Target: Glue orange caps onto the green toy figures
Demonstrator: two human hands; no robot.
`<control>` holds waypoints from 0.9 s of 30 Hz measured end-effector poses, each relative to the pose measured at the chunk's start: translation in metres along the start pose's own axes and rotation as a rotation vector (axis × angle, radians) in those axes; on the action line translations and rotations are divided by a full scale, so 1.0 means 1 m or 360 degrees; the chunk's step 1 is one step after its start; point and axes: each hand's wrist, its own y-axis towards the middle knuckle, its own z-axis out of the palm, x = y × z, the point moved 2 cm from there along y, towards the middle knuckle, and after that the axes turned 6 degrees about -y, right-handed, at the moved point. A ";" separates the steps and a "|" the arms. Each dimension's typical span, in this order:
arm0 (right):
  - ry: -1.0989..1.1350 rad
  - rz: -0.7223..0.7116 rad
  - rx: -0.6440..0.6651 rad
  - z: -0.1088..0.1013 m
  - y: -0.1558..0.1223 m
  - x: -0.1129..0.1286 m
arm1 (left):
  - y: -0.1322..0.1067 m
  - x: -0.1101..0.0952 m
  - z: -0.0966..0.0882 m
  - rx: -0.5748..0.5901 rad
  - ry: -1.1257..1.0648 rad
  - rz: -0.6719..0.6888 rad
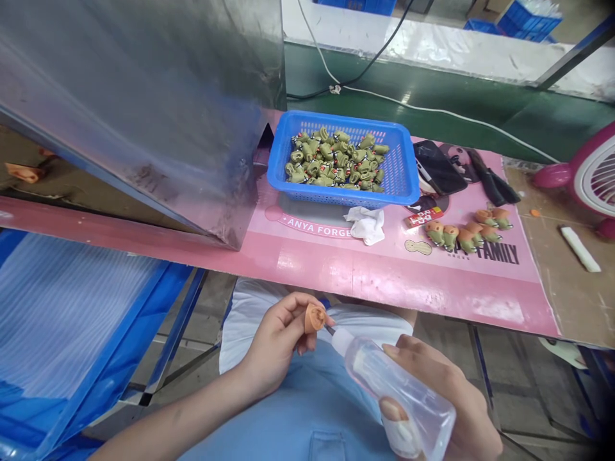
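Bottle (396, 394) (clear plastic) in right hand (451, 397), orange piece (315, 318) in left hand (276, 339).

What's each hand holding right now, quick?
Left hand: closed, pinching a small orange molded piece.
Right hand: closed, gripping a clear plastic squeeze bottle.

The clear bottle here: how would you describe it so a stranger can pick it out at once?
Below the front edge of the pink printed mat, the person holds two things. The clear plastic squeeze bottle sits in the right hand, its thin nozzle aimed at the small orange piece in the left hand; it is the only bottle in view.
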 end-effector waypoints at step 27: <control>0.0220 0.0490 -0.0025 0.003 -0.024 -0.027 | 0.009 -0.004 -0.008 -0.0136 -0.0117 0.0039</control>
